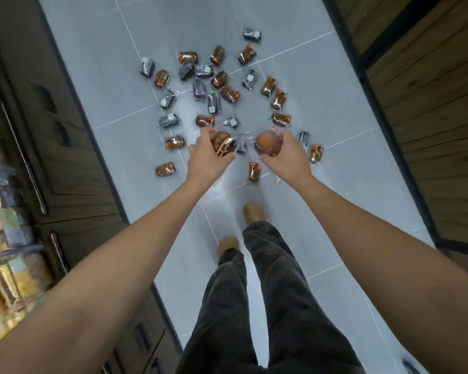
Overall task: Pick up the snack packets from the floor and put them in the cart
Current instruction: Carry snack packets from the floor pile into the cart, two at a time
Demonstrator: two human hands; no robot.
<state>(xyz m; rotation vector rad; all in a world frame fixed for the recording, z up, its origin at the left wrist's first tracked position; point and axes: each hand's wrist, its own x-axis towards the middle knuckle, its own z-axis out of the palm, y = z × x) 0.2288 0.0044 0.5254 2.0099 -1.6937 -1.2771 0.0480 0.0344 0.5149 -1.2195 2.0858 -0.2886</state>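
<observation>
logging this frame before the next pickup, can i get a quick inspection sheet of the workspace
surface: pale grey tiled floor, an aisle between dark wooden units.
job's things: many snack packets lie scattered on the tiles, some brown-orange, some dark purple; no cart in view.
clutter: nothing seen besides the packets.
hands: left hand shut on a brown packet; right hand shut on a round brown packet; both held above the floor.
cables: nothing seen.
surroundings: dark wooden cabinets on the left, blurred yellow goods at the far left, wooden panelling on the right; the person's dark trousers and tan shoes below.

Shop aisle: stocked shelves (0, 238), tiled floor (322, 198).
</observation>
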